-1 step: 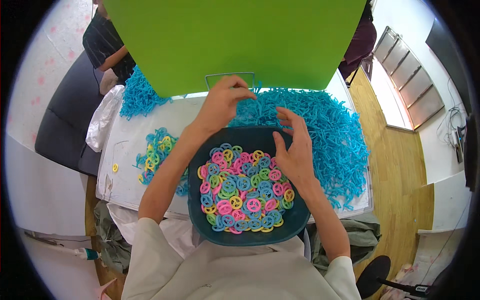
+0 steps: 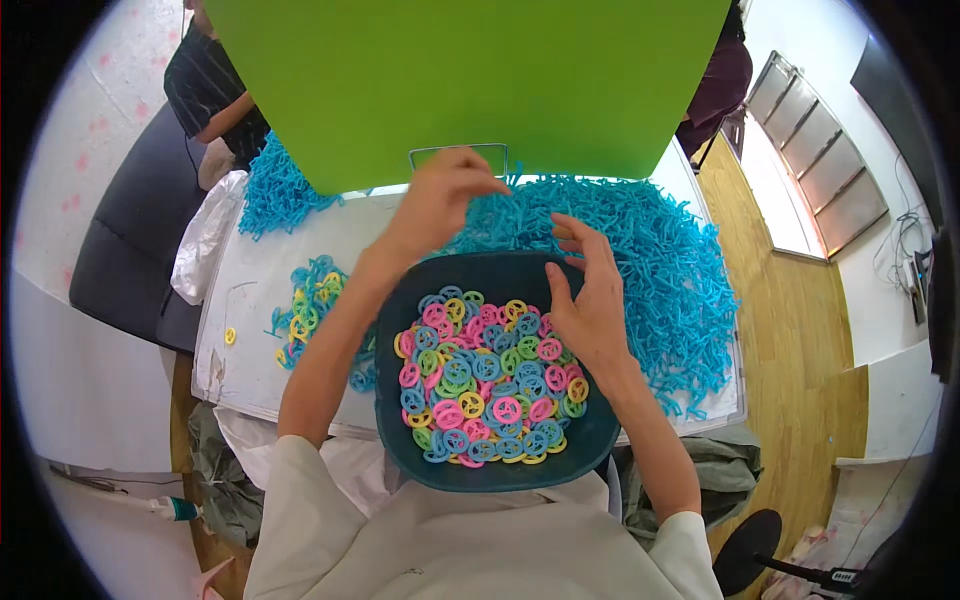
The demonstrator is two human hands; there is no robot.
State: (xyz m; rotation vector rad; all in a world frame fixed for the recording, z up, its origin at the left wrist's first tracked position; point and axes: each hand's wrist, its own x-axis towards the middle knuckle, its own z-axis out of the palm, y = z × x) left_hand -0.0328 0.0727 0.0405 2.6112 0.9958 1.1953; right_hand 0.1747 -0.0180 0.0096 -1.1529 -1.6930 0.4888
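Observation:
My left hand (image 2: pixel 445 200) hovers over the near left part of a heap of blue plastic sticks (image 2: pixel 650 270). Its fingers are bent and held together; what they hold, if anything, does not show. My right hand (image 2: pixel 590 310) is raised over the right rim of a dark green tub (image 2: pixel 400 440), with thumb and fingers apart and nothing visible between them. The tub rests close against my body. In it lie many small wheel-shaped plastic rings (image 2: pixel 485 370) in pink, blue, yellow and green.
A green panel (image 2: pixel 480 90) with a wire handle stands behind the heap. Left on the white table (image 2: pixel 240 375) are mixed blue sticks and rings (image 2: pixel 310 310), one yellow ring (image 2: pixel 230 335) and another blue stick pile (image 2: pixel 280 190). People sit beyond on both sides.
My left hand has shifted slightly to the left. My right hand, the tub and the rings in it look the same.

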